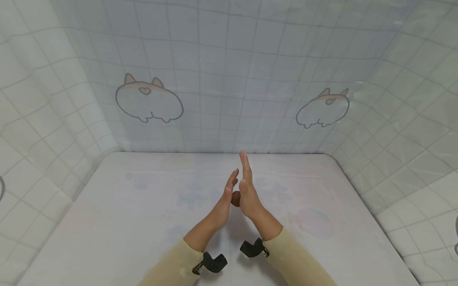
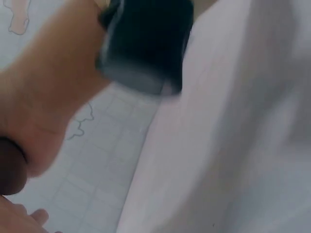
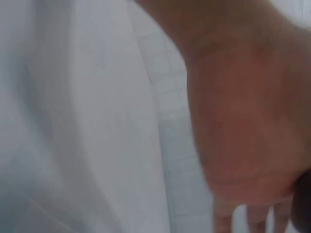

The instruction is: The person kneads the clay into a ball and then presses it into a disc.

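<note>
Between my two palms sits a small dark brown ball (image 1: 235, 199), smooth and round. My left hand (image 1: 224, 200) lies against its left side, and my right hand (image 1: 249, 194) against its right side. Both hands stand on edge above the table, fingers straight and pointing away from me, the right fingertips reaching farther than the left. Part of the ball (image 2: 10, 167) shows at the left edge of the left wrist view. Only a sliver of the ball (image 3: 302, 204) appears at the right edge of the right wrist view.
A table with a pale, faintly patterned cover (image 1: 143, 206) lies under my hands. White grid-patterned sheets with cartoon animals surround it, with the back sheet (image 1: 229, 99) at the far edge. Each sleeve carries a black wrist camera, the left camera (image 1: 214, 263) close to the right camera (image 1: 251, 248).
</note>
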Motion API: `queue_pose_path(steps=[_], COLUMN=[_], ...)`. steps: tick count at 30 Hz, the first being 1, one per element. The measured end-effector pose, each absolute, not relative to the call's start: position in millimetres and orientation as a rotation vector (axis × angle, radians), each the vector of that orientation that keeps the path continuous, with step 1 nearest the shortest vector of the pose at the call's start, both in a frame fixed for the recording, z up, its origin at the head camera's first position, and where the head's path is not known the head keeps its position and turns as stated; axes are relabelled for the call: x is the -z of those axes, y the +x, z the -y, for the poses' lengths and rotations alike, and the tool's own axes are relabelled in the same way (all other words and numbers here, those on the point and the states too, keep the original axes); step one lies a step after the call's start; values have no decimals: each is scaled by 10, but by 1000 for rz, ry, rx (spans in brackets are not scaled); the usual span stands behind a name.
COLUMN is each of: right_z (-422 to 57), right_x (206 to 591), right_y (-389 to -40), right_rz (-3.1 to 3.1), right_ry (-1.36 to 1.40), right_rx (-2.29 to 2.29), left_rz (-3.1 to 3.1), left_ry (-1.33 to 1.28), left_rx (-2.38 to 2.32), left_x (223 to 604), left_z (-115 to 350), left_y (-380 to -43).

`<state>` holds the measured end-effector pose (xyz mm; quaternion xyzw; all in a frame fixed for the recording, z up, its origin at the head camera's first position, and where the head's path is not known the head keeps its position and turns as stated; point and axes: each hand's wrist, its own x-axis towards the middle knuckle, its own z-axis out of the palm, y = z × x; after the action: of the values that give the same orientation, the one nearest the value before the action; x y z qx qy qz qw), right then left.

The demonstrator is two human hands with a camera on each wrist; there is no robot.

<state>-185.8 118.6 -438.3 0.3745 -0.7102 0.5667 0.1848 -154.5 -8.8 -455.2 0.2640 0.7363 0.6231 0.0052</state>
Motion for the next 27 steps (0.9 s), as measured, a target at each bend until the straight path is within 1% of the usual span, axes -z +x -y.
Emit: queue_pose_path(steps=[7, 12, 14, 19, 27], right_z=[-1179, -1171, -1176, -1178, -1142], right_x=[4457, 4555, 4597, 4690, 4738], right_y=[-1932, -1936, -1941, -1960, -1942], right_rz=[2096, 2152, 2154, 2124, 2036], right_ry=[1004, 1026, 1075, 1209, 1250], right_rx=[-1613, -1602, -1642, -1774, -1662], left_rz=[-2048, -1960, -1957, -2030, -2389], left_ry=[967, 1106, 1141, 1139, 1097], left_rx=[-2126, -2229, -2252, -2275, -2183], left_x=[4525, 4490, 4460, 4395, 4334], left_z=[97, 125, 127, 119, 102], left_y=[-1509, -1518, -1522, -1537, -1598])
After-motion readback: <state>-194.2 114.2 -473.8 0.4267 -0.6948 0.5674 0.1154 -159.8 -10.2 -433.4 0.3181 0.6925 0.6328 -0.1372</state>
